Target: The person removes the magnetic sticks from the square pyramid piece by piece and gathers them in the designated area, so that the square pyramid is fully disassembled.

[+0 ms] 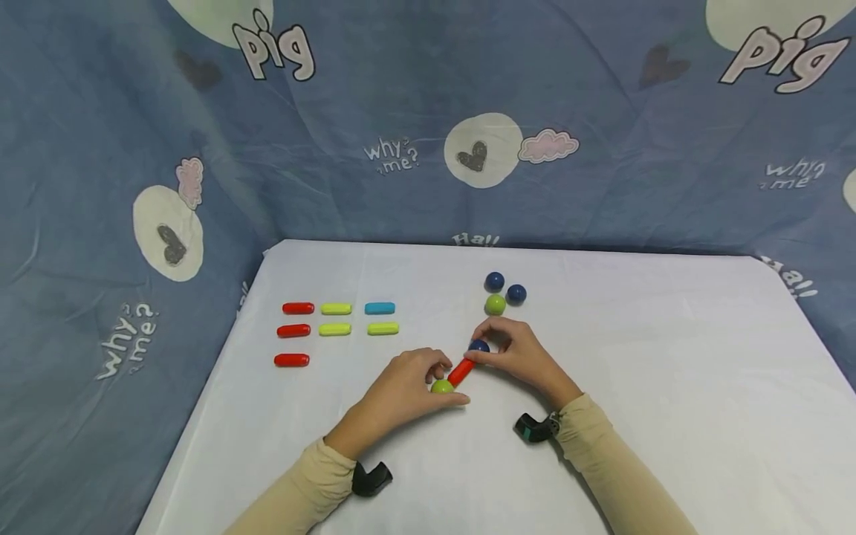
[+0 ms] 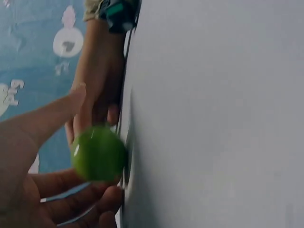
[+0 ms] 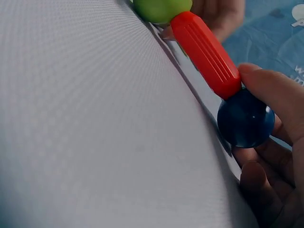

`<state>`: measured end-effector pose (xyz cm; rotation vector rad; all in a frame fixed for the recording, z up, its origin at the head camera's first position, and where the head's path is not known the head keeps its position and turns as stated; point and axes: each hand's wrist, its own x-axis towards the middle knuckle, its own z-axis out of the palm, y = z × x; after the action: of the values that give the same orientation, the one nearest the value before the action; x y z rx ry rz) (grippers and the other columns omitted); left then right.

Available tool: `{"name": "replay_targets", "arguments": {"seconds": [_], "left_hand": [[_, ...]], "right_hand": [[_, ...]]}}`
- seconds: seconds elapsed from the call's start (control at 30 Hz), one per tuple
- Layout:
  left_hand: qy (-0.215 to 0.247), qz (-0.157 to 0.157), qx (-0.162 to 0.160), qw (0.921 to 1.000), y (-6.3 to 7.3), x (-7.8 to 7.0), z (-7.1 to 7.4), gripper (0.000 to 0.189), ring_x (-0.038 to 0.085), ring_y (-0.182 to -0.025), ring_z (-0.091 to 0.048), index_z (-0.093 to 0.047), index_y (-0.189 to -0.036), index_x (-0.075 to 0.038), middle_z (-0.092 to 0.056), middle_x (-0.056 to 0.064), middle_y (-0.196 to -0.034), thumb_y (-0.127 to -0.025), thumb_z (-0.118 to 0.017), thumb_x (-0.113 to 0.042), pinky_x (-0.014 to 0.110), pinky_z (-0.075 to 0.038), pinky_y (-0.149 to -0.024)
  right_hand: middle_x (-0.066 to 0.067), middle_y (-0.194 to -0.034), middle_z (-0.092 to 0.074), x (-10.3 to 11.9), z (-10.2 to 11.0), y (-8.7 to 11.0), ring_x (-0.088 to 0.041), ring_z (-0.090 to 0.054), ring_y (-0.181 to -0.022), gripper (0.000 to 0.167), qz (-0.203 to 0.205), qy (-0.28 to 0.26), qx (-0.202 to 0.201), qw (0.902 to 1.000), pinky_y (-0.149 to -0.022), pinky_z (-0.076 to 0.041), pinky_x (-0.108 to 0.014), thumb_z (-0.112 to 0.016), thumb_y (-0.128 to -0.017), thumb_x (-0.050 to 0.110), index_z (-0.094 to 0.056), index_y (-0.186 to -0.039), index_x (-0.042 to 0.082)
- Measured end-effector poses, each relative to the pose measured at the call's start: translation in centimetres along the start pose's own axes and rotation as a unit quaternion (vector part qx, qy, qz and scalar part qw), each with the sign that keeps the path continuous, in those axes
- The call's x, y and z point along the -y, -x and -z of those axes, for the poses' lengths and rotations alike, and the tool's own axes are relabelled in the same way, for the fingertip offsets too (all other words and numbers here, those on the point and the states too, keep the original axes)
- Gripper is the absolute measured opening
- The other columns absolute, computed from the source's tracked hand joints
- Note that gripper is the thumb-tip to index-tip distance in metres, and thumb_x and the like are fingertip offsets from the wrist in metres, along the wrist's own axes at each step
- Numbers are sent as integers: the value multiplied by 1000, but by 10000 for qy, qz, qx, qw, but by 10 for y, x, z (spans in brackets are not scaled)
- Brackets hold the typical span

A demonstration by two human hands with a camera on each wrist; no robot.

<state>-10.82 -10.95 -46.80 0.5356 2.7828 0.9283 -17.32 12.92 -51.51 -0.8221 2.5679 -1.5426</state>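
Observation:
A red rod [image 1: 461, 371] lies between a green ball [image 1: 442, 386] and a dark blue ball [image 1: 478, 346], joined end to end on the white table. My right hand [image 1: 518, 355] holds the blue ball; its thumb touches the rod's end in the right wrist view, with fingers [image 3: 254, 175] round the ball's other side. My left hand [image 1: 404, 386] is around the green ball [image 2: 99, 153]. Its thumb stands straight and apart from the ball in the left wrist view, while the fingers bend loosely beside it. Whether those fingers touch the ball is unclear.
On the left of the white table [image 1: 669, 357] lie several loose rods: red [image 1: 291, 360], yellow-green [image 1: 335, 329] and one blue [image 1: 380, 307]. Beyond my right hand sit two dark blue balls [image 1: 516, 294] and a green ball [image 1: 495, 305]. A patterned blue cloth [image 1: 401, 89] hangs behind.

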Motion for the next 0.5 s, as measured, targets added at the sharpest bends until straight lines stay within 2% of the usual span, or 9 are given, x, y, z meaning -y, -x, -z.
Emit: {"name": "replay_targets", "arguments": {"seconds": [0.1,0.2,0.3,0.5], "left_hand": [[-192,-126,-121,9997,-5,-5,-8,36,5,-68,-50,-70,-93,-17,-58,-10,-76,-81,-86,-46,22,-41,-62],[-121,-101,-188,9997,-8,-7,-12,23,6,-61,-47,-68,-87,-14,-55,-9,-70,-86,-83,-32,20,-38,-57],[155,42,-154,9998,-10,-5,-13,15,4,-57,-46,-68,-85,-13,-55,-9,-66,-87,-80,-21,19,-37,-53],[817,298,-5,9962,-10,1,-9,13,3,-54,-48,-71,-84,-12,-58,-9,-63,-86,-81,-19,18,-38,-51]], "right_hand": [[3,-95,-70,-1,-1,1,-10,-54,-72,23,26,-46,70,10000,-58,-45,-21,-89,-82,23,-74,-99,20],[2,-97,-72,-1,0,1,-9,-54,-68,26,32,-67,176,9998,-56,-46,-21,-90,-81,24,-75,-102,20],[1,-102,-73,-1,3,2,-7,-54,-62,29,-21,-71,343,9994,-55,-48,-22,-90,-81,23,-75,-105,20],[-3,-110,-73,2,5,3,-4,-54,-56,31,-130,-220,567,9981,-54,-49,-23,-87,-82,16,-75,-110,18]]}}
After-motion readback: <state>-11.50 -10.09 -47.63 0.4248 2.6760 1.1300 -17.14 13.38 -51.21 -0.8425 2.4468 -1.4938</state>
